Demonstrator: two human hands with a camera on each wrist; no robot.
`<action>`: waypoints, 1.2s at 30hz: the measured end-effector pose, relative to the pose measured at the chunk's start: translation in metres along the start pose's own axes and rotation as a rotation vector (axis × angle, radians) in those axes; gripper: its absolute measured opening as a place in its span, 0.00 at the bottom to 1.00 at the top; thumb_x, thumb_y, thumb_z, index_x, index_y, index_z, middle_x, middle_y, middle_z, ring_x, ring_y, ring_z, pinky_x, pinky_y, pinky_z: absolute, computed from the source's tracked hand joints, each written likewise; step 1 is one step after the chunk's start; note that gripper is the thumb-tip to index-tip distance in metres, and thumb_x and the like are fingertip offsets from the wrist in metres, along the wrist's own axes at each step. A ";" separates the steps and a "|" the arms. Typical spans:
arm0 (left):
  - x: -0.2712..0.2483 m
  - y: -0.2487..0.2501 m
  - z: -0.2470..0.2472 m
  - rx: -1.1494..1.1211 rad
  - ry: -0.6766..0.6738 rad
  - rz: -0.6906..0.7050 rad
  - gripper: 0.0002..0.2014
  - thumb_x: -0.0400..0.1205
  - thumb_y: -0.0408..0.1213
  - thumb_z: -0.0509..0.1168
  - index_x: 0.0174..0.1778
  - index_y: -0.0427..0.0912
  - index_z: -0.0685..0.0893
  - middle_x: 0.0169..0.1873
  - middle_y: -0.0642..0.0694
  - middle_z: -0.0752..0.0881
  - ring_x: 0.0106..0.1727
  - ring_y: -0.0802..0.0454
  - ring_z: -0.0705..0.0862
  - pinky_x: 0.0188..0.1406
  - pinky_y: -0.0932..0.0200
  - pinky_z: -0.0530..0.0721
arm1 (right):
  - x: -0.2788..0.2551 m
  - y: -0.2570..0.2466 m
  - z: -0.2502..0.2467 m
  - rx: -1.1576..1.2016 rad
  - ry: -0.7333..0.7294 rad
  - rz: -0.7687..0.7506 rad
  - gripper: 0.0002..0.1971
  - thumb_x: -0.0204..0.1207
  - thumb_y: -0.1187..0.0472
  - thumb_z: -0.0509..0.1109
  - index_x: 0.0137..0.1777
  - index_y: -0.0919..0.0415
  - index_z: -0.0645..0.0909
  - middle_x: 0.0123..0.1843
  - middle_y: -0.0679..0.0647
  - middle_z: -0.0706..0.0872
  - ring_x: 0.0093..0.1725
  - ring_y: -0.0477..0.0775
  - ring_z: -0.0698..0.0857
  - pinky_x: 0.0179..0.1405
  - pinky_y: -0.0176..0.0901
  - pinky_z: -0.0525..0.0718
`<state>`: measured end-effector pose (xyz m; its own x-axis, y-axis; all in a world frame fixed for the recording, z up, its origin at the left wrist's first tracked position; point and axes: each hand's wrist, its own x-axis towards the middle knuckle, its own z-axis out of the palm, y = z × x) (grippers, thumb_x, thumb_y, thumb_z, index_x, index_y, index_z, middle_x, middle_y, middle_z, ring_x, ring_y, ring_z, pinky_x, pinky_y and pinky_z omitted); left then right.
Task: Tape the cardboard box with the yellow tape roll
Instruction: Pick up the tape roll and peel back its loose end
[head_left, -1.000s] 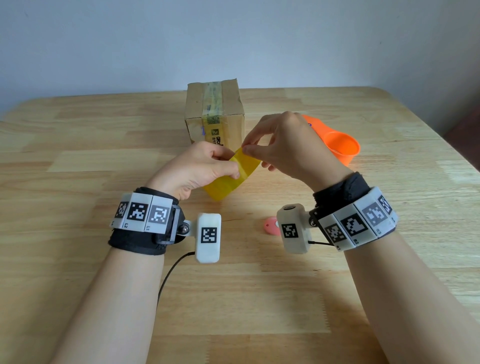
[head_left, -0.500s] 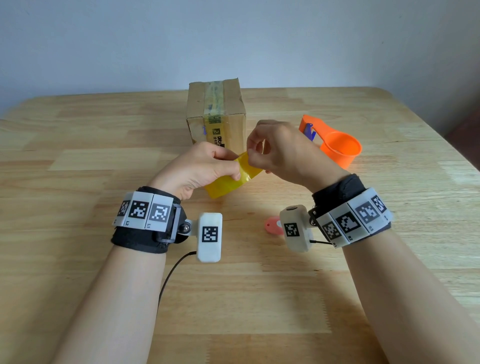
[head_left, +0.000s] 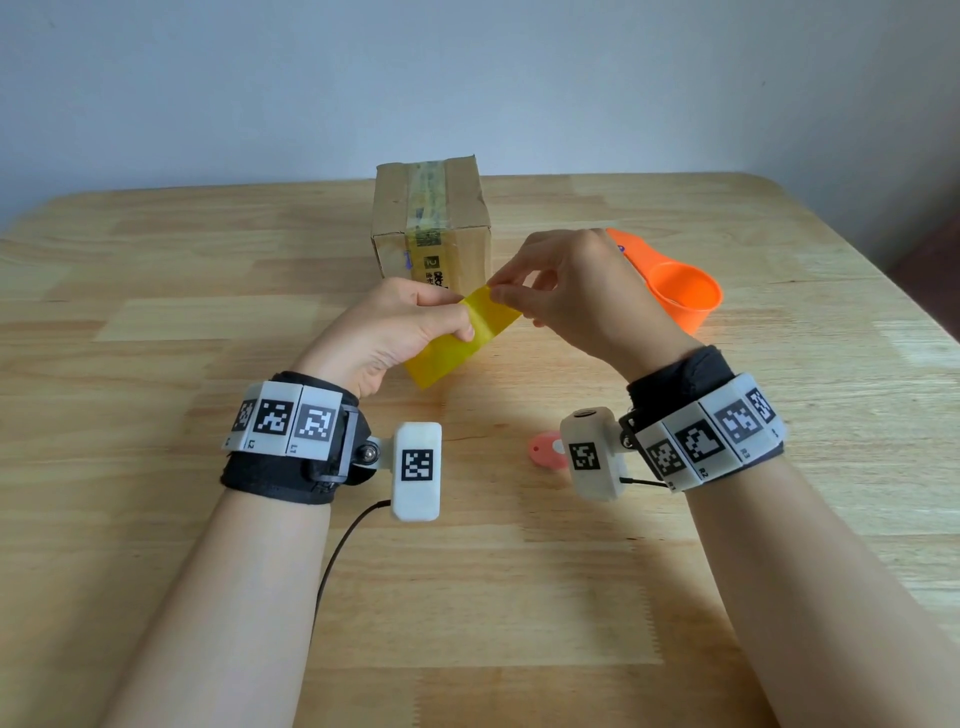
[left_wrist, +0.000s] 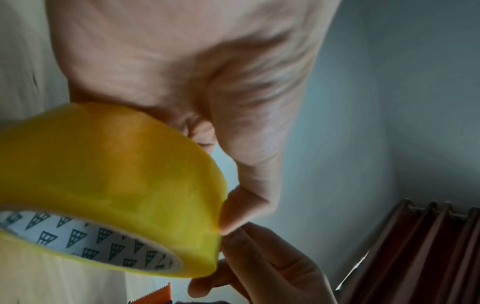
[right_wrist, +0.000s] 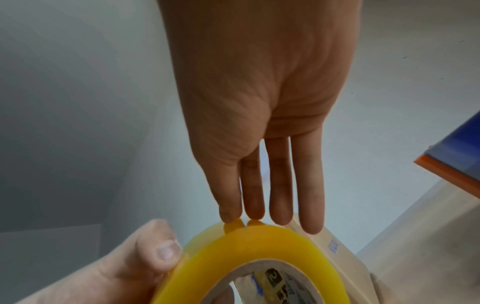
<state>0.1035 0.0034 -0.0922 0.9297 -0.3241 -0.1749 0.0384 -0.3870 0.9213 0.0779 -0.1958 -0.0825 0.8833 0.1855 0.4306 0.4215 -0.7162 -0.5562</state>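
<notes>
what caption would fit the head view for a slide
Left hand holds the yellow tape roll while right hand fingertips pick at its edge, cardboard box behind.

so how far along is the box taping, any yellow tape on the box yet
Early stage. Done: the yellow tape roll is off the table, gripped by the left hand. In hand: the right hand has its fingers at the roll's outer edge, apparently hunting for the tape end; no strip is pulled free. Left: the cardboard box shows only old pale tape, so pulling, sticking and cutting remain.
</notes>
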 end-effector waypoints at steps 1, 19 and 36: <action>0.000 0.000 0.000 0.001 -0.001 0.000 0.21 0.52 0.49 0.75 0.41 0.54 0.97 0.42 0.46 0.94 0.48 0.47 0.87 0.54 0.48 0.83 | 0.000 0.000 0.000 -0.007 -0.003 -0.011 0.02 0.77 0.60 0.79 0.47 0.54 0.93 0.42 0.45 0.90 0.32 0.45 0.87 0.32 0.21 0.72; 0.000 0.000 0.002 0.017 0.005 0.010 0.19 0.50 0.49 0.75 0.38 0.56 0.97 0.37 0.53 0.94 0.51 0.47 0.87 0.61 0.47 0.84 | -0.003 -0.001 0.006 -0.030 -0.064 -0.086 0.07 0.72 0.60 0.69 0.43 0.63 0.87 0.40 0.51 0.87 0.35 0.48 0.82 0.38 0.45 0.85; -0.002 0.001 -0.004 -0.019 -0.028 0.020 0.20 0.54 0.50 0.77 0.43 0.54 0.98 0.44 0.43 0.96 0.50 0.45 0.89 0.67 0.36 0.84 | 0.001 0.001 0.006 -0.022 0.038 -0.016 0.06 0.80 0.60 0.72 0.46 0.57 0.91 0.42 0.43 0.86 0.38 0.49 0.86 0.41 0.49 0.86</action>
<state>0.1033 0.0075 -0.0899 0.9198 -0.3554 -0.1662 0.0274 -0.3643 0.9309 0.0801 -0.1928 -0.0870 0.8679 0.1712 0.4664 0.4302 -0.7284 -0.5332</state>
